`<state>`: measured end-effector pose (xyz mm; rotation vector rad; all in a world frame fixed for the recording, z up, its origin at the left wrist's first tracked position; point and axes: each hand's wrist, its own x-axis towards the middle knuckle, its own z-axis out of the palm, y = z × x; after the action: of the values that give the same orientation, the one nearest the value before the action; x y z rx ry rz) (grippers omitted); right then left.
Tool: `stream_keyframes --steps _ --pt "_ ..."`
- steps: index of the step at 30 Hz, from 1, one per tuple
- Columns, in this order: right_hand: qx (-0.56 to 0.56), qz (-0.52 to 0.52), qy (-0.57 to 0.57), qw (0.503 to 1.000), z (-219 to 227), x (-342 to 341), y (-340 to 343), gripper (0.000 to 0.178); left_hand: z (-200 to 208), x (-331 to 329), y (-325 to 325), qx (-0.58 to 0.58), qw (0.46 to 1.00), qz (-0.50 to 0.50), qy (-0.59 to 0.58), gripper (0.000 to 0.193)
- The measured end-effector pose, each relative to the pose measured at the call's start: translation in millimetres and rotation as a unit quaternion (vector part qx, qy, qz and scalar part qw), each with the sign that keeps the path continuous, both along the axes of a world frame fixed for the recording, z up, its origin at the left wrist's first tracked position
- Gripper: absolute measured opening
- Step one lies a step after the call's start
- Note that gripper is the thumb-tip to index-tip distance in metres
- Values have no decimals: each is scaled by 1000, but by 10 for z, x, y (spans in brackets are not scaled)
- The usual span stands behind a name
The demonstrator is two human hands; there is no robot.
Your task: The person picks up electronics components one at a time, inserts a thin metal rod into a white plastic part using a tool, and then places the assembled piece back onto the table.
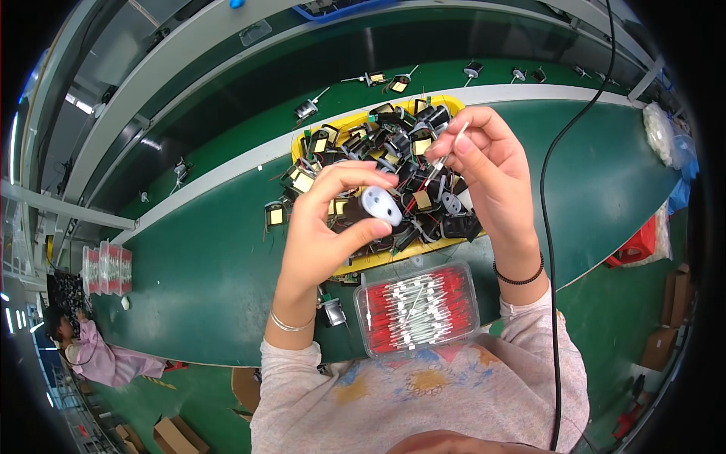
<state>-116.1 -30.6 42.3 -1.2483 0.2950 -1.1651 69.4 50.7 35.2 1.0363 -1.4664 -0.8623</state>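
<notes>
My left hand (318,219) grips a small motor-like part, whose pale grey rounded end cap (380,206) with small holes faces up; its dark body is mostly behind my fingers. Between the thumb and fingers of my right hand (495,174) is a thin white stick-like piece (460,135), tilted, its lower end to the right of the part and apart from it. Under both hands sits a yellow tray (378,262) heaped with dark motor parts (393,144) with yellow patches and wires. Close to my body, a clear plastic box (475,303) holds many thin white-and-red pieces (416,310).
One loose motor part (333,311) lies left of the clear box. Several more sit along the far ledge, one a dark part (306,109). A black cable (546,227) hangs down at the right. Stacked clear boxes (107,268) stand far left, near another person (106,356).
</notes>
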Motion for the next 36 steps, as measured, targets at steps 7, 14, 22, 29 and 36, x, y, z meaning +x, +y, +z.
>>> stream_keyframes --steps 7,14,22,29,36 --pt "-39 -4 -5 999 -50 81 96 14 -38 -64 -23 -48 993 -79 -74 35" --pt "-86 35 50 994 -8 52 85 14 -22 -94 14 -59 996 -60 -39 34" --pt "-122 -104 36 986 81 -90 115 16 -28 -107 77 -53 997 -54 -21 37" --pt "-310 -224 61 922 146 -147 306 26 -128 -186 72 -168 984 47 -27 39" --pt "-390 -212 142 885 238 -167 399 33 -133 -169 79 -208 977 42 2 43"
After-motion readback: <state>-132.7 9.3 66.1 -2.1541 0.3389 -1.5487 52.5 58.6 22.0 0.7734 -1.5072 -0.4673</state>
